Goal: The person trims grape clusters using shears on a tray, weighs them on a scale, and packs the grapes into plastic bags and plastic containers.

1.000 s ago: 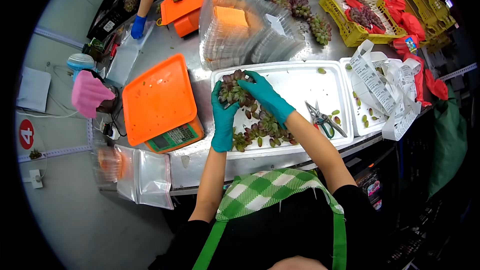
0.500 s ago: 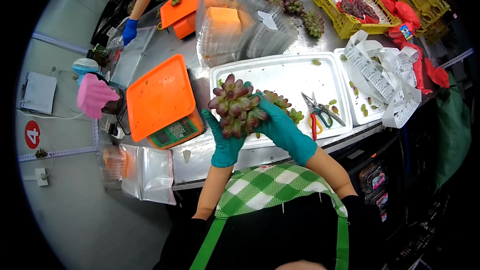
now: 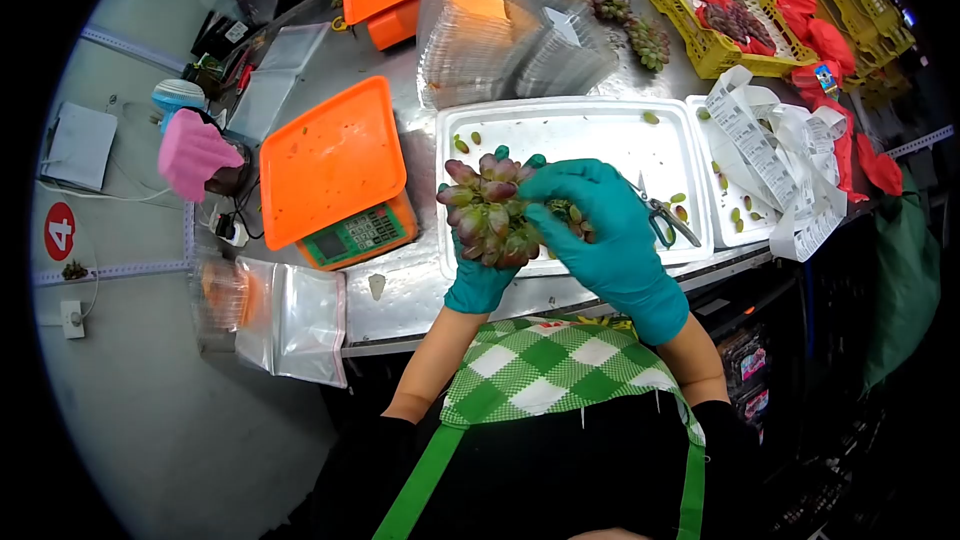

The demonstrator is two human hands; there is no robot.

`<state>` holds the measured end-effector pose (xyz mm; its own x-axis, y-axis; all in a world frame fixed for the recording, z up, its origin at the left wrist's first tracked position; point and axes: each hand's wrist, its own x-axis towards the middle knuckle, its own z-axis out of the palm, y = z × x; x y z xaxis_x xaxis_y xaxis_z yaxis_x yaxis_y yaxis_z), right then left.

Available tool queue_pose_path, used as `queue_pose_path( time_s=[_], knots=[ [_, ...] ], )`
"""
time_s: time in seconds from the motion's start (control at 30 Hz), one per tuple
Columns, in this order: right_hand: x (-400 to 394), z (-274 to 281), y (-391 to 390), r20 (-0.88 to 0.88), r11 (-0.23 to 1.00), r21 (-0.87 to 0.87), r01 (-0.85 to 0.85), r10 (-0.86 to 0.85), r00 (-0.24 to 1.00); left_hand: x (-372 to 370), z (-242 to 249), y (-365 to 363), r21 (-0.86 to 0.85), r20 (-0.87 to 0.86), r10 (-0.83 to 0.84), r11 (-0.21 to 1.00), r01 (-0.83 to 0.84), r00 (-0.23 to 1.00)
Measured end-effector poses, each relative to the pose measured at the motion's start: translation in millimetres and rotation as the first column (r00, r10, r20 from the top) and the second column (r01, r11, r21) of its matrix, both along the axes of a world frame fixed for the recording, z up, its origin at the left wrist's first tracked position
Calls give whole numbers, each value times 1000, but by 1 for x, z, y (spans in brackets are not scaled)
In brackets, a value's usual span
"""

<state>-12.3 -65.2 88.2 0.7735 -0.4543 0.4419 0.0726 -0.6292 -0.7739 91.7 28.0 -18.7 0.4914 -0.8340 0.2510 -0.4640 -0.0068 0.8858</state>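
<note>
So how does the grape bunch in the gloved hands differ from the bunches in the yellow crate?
The held grape bunch is lifted above the white tray, gripped by the left hand and right hand; the crate bunches lie untouched in the yellow crate. The held one is bare; the crate bunches rest among red wrapping. Both are reddish-purple with some green.

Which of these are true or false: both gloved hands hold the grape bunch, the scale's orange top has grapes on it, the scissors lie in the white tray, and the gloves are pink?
1. Both hands, left hand and right hand, hold the grape bunch. True.
2. The near scale has grapes on its orange top. False: its top is bare.
3. The scissors lie in the white tray. True.
4. The gloves are pink. False: they are teal.
</note>
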Motion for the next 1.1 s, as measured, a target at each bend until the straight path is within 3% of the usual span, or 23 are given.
queue_pose_path(
  time_s=[0.03, 0.07, 0.1, 0.13, 0.2, 0.3, 0.37, 0.4, 0.43, 0.47, 0.57, 0.73, 0.83, 0.9, 1.1],
  knots=[
    [1, -1, 2, -34, 998, -67, -6, 4, 999, -2, 9, -1, -162, -301, -71, 986, 23, 951],
    [2, -5, 5, -87, 992, -122, 22, -33, 996, 2, -2, -4, -445, -704, -342, 895, -12, 622],
    [4, -9, 6, -119, 986, -163, 38, -58, 991, 4, -6, -6, -626, -779, -618, 752, -205, 110],
    [6, -12, 6, -148, 978, -204, 51, -82, 986, 2, -4, -8, -798, -509, -852, 519, -306, -120],
    [8, -13, 7, -194, 970, -240, 51, -99, 976, 8, -8, -5, -779, -623, -777, 604, -169, 92],
    [11, -11, 7, -246, 971, -235, 38, -97, 964, 11, -19, -4, -651, -747, -600, 748, -132, 286],
    [14, -12, 7, -268, 969, -235, 70, -134, 954, 7, -20, -3, -492, -724, -368, 868, -62, 583],
    [16, -13, 5, -292, 972, -224, 66, -131, 947, 2, -17, -2, -360, -570, -206, 933, -16, 796],
    [19, -15, 1, -316, 976, -211, 63, -129, 940, -3, -11, 1, -536, -761, -429, 838, -100, 487],
    [21, -18, -2, -340, 979, -194, 62, -127, 932, -8, -5, 4, -628, -773, -624, 729, -271, 114],
    [25, -33, -18, -390, 997, -68, 37, -61, 919, -7, -18, 5, -535, -840, -542, 822, -193, 22],
    [27, -56, -27, -415, 977, 114, 178, -116, 903, -13, -2, 7, -367, -912, -394, 908, -200, -113],
    [24, -66, -29, -461, 935, 280, 217, -67, 885, -14, -1, 8, -350, -901, -390, 913, -211, -190],
    [22, -67, -31, -490, 905, 359, 229, -26, 871, -12, -2, 7, -390, -890, -424, 898, -205, -165],
    [15, -59, -23, -435, 895, 391, 216, -28, 900, -4, -19, 11, -428, -838, -467, 884, -190, -282]
  ],
)
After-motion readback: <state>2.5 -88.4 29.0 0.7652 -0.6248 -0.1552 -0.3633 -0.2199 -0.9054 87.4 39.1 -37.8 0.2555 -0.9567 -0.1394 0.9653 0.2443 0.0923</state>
